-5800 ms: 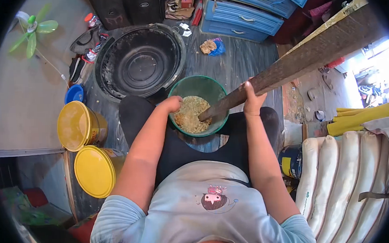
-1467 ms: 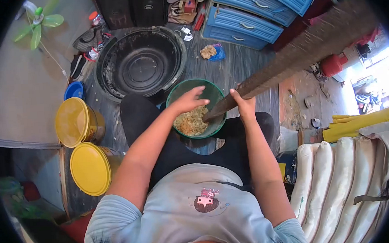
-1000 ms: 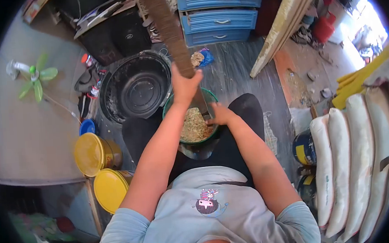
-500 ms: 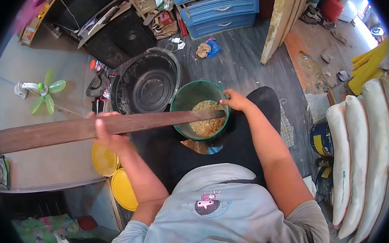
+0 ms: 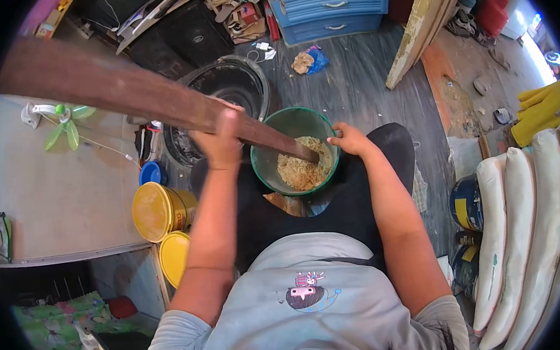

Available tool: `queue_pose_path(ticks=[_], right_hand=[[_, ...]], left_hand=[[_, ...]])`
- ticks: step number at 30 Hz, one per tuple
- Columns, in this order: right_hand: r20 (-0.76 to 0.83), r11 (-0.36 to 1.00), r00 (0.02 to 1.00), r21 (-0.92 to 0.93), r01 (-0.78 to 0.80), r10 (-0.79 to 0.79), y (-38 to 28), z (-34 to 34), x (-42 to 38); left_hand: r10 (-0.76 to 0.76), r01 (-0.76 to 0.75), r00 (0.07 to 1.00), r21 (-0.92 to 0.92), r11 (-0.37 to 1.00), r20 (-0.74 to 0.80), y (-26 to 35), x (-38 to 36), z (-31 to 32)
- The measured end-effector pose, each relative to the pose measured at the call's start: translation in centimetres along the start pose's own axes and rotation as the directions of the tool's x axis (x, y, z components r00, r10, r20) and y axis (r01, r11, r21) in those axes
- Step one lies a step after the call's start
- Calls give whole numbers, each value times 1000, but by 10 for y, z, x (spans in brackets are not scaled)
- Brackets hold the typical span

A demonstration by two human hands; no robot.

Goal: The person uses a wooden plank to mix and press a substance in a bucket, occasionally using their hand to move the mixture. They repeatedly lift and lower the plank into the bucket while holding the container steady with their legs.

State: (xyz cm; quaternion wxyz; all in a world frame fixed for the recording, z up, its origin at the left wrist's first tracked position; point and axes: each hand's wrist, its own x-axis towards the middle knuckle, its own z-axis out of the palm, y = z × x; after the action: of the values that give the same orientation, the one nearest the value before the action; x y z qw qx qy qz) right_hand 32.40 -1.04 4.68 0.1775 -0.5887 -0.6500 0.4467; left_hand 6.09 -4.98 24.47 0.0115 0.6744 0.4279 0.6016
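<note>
My left hand (image 5: 222,137) is wrapped round a long brown wooden pole (image 5: 140,94). The pole slants from the upper left down into a green bucket (image 5: 269,179), its lower end resting in a pale yellowish crumbly mass (image 5: 300,172). My right hand (image 5: 349,138) grips the rim of the bucket at its right side. The bucket stands between my legs, in front of my knees. Part of the bucket's inside is covered by the pole.
A large black basin (image 5: 258,86) stands behind the pole. Yellow-lidded buckets (image 5: 151,212) and a small blue container (image 5: 152,173) are at left. Long white sacks (image 5: 521,237) lean at right. A crumpled blue bag (image 5: 317,59) lies on the floor near blue drawers (image 5: 331,8).
My left hand has moved up and right, tilting the pole more steeply. Its far end has swung up across the basin. My right hand still holds the rim.
</note>
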Motion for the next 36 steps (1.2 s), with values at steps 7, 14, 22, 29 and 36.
queue_pose_path(ticks=[7, 14, 22, 29, 36], right_hand=[[49, 997, 998, -78, -21, 25, 1, 0, -12], [33, 988, 999, -152, 6, -1, 8, 3, -2], [66, 992, 997, -121, -38, 46, 8, 4, 6], [21, 993, 1000, -117, -11, 14, 16, 4, 7], [46, 993, 999, -116, -24, 29, 15, 6, 1]], left_hand=[[-381, 284, 919, -499, 819, -102, 7, -30, 15], [-173, 79, 961, -387, 919, -215, 60, 11, -25], [-152, 31, 951, -411, 911, -268, 121, 168, -88], [-144, 110, 989, -472, 874, -36, 10, -1, 41], [-363, 211, 910, -532, 820, -199, 11, -34, 16]])
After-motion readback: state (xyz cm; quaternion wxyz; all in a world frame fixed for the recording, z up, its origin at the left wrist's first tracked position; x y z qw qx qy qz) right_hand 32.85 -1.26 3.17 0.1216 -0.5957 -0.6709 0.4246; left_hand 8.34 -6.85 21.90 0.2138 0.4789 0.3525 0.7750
